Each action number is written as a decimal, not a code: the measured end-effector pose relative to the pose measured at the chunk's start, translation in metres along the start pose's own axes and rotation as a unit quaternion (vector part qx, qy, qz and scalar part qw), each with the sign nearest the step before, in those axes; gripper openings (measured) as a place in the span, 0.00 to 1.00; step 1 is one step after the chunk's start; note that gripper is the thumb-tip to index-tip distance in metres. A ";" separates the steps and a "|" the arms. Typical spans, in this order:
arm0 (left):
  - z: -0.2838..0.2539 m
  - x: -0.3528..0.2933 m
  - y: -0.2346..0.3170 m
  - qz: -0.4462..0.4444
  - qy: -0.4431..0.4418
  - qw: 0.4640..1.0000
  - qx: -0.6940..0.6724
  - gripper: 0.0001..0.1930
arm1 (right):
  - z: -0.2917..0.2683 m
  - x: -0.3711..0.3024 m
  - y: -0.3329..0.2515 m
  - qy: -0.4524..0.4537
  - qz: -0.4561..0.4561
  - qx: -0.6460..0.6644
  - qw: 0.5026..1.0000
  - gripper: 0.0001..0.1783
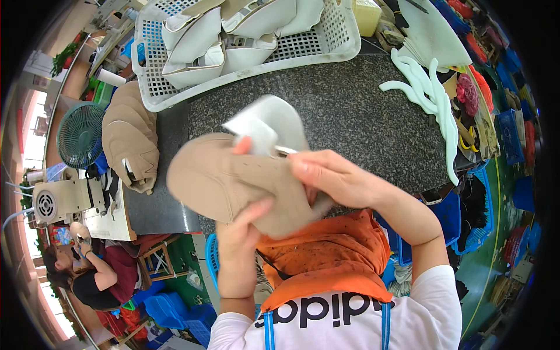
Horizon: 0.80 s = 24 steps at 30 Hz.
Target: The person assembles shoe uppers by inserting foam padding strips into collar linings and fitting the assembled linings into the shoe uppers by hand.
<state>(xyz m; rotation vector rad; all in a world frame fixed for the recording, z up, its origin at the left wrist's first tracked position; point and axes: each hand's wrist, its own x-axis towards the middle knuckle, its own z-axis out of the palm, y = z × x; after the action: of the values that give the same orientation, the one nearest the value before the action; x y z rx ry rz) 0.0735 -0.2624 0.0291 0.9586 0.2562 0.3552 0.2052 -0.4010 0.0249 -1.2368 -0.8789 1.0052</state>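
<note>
A tan shoe upper [204, 169], its rounded toe toward the left, is held above the dark speckled table in both hands. My left hand [251, 224] grips its near side, thumb and fingers closed round the material. The right hand [329, 175] pinches the upper's edge on the right. Against the far side of the upper is a white curved piece [277, 119], blurred by motion; a fingertip shows beside it. Something small and pale sticks out near my right fingertips, too unclear to name.
A white plastic basket [251, 73] of white shoe uppers [201, 44] stands at the far edge. More tan uppers [131, 128] are stacked at left, near a green fan [84, 134]. Pale mint strips [429, 96] lie at right. Another person [96, 271] sits at lower left.
</note>
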 end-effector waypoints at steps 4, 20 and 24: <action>-0.022 0.023 0.002 0.103 0.012 0.945 0.312 0.35 | -0.015 0.001 0.015 0.303 -0.147 -0.250 0.908 0.06; -0.083 -0.005 -0.027 0.108 0.035 0.733 0.671 0.16 | -0.002 0.057 0.048 -0.034 -0.145 -0.479 0.865 0.19; -0.099 -0.008 -0.029 0.115 -0.040 0.719 0.685 0.21 | -0.017 0.053 0.052 -0.043 -0.140 -0.502 0.853 0.20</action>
<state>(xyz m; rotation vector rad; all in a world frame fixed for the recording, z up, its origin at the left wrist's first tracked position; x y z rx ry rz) 0.0353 -0.2070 -0.0493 2.5069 0.3108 0.3189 0.2321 -0.3540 -0.0294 -1.8413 -1.7135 0.3122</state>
